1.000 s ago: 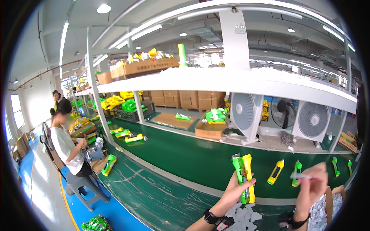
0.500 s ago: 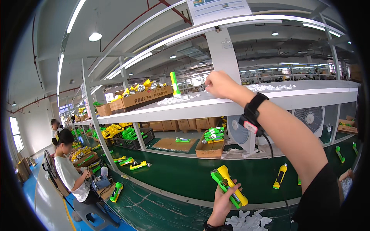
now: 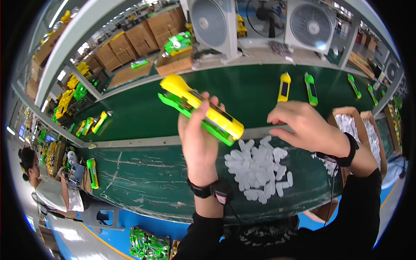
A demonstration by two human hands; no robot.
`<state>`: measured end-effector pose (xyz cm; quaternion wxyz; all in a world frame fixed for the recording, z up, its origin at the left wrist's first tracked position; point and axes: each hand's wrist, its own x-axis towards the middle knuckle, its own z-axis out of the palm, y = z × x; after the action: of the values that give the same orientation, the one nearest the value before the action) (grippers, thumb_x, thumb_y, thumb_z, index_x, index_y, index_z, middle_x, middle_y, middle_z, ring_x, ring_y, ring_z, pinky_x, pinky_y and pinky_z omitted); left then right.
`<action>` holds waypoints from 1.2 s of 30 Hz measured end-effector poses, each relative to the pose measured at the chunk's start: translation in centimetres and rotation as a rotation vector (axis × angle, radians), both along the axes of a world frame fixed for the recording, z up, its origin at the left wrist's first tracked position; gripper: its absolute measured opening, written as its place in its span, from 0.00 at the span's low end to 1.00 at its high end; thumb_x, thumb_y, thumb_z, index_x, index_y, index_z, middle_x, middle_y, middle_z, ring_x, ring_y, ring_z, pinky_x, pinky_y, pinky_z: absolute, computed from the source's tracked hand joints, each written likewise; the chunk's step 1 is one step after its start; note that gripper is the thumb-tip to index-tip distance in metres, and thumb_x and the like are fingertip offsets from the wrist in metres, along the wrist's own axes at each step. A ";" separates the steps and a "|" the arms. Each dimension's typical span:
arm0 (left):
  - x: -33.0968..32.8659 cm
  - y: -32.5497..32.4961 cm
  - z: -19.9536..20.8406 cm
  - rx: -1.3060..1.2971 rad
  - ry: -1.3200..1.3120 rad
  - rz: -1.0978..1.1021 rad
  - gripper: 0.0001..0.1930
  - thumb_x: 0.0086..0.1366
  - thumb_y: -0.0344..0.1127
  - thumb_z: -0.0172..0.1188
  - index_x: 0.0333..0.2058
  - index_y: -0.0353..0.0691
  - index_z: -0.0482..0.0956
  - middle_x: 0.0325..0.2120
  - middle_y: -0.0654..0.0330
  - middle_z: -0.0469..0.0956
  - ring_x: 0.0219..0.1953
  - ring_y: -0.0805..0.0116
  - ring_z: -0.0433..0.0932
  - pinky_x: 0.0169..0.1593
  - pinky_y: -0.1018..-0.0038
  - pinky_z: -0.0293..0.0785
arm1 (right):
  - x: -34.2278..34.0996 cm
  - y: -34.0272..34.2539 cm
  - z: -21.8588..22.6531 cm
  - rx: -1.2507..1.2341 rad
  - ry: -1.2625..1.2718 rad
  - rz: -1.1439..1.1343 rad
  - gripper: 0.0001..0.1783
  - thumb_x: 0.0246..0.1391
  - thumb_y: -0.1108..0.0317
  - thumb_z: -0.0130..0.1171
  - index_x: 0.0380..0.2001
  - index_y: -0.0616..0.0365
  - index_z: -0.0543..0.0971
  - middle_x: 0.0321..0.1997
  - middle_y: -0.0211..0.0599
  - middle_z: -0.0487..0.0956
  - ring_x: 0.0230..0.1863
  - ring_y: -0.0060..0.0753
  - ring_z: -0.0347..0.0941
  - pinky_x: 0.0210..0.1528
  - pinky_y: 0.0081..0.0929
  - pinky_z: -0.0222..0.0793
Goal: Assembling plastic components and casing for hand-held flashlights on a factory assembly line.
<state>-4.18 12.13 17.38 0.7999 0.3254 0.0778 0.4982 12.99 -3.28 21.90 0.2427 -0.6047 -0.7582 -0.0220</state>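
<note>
My left hand [image 3: 200, 134] grips a yellow-and-green flashlight [image 3: 219, 121], tilted with its head to the upper left. Its yellow and green shell halves stand slightly apart toward the head, with small inner parts showing between them. To the right, my right hand [image 3: 299, 123] hovers over the bench edge with curled fingers, thumb close to the index finger. Whatever it may hold is too small or hidden to make out. Below and between the hands, a pile of white rounded plastic pieces [image 3: 255, 171] lies on the worn green bench [image 3: 151, 177].
Beyond the bench runs a green conveyor belt [image 3: 143, 125] carrying several flashlights, such as a yellow one [image 3: 284, 89]. Cartons with white pieces [image 3: 346, 123] stand at the right. A co-worker [image 3: 50, 190] sits at the far left. Two fans [image 3: 310, 26] stand behind the belt.
My view has tipped down toward the bench. My right hand has come down from the upper shelf to near the flashlight. My left hand still holds the flashlight, now more slanted.
</note>
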 end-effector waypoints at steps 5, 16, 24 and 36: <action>1.5 -2.7 1.3 0.149 0.106 0.068 0.22 0.57 0.25 0.60 0.49 0.33 0.64 0.44 0.52 0.69 0.44 0.61 0.73 0.47 0.62 0.73 | 1.9 -6.5 -12.4 -0.510 -0.120 -0.072 0.16 0.40 0.66 0.66 0.31 0.61 0.72 0.29 0.41 0.73 0.33 0.48 0.74 0.34 0.40 0.69; 2.5 -4.6 0.4 0.092 0.078 -0.074 0.21 0.56 0.26 0.61 0.48 0.34 0.65 0.44 0.53 0.70 0.44 0.61 0.73 0.48 0.60 0.72 | -3.1 -5.9 -18.0 -0.356 0.204 -0.265 0.16 0.38 0.68 0.67 0.30 0.59 0.72 0.31 0.42 0.72 0.35 0.47 0.73 0.35 0.39 0.69; 1.6 -4.1 -0.2 0.183 0.159 -0.015 0.19 0.59 0.31 0.59 0.48 0.36 0.66 0.45 0.54 0.71 0.46 0.62 0.72 0.51 0.61 0.71 | -5.1 -6.0 -18.2 -0.427 0.149 -0.455 0.21 0.36 0.71 0.67 0.33 0.60 0.69 0.30 0.45 0.74 0.34 0.52 0.74 0.32 0.45 0.70; 3.1 -4.3 -0.1 0.181 0.146 -0.063 0.20 0.59 0.33 0.60 0.47 0.35 0.66 0.42 0.54 0.72 0.44 0.62 0.74 0.47 0.60 0.74 | 2.2 -5.7 -8.8 0.188 1.345 -0.251 0.08 0.44 0.83 0.64 0.27 0.65 0.75 0.40 0.38 0.76 0.34 0.25 0.77 0.36 0.17 0.74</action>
<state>-1.04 7.80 17.28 0.7747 0.4340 0.0802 0.4528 15.15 -9.00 13.11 0.7073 -0.5465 -0.3622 0.2646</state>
